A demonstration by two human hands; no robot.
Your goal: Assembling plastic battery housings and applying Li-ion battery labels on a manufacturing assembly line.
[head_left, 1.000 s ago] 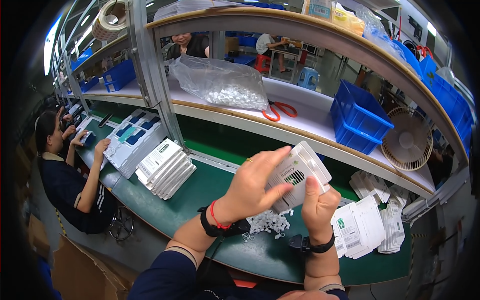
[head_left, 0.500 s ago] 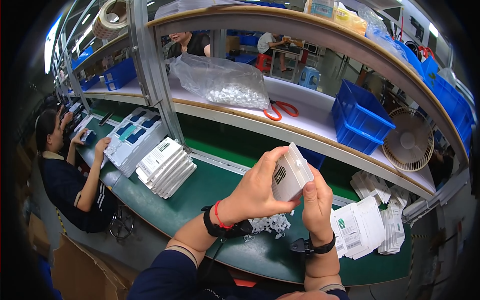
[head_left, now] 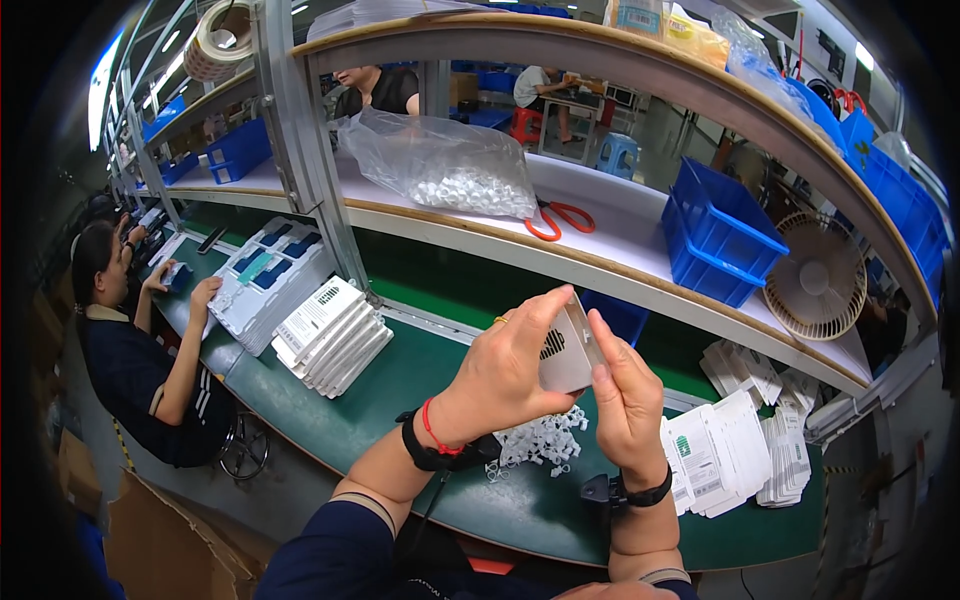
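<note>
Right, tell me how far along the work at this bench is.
Looks done: a fanned stack of white packs lies at the left on the green belt. In hand: the left hand and right hand both grip one small white box, raised above the belt. Left: a pile of small white clips under the hands and flat white cartons to the right, apparently unused.

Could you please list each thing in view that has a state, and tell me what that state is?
White box: held up edge-on between both hands.
Left hand: gripping the box.
Right hand: gripping the box.
Clear bag: lying on the shelf, filled with white pieces.
Scissors: lying flat, shut.
Fan: tilted back; running or not, cannot tell.
Blue crate: upright.
</note>
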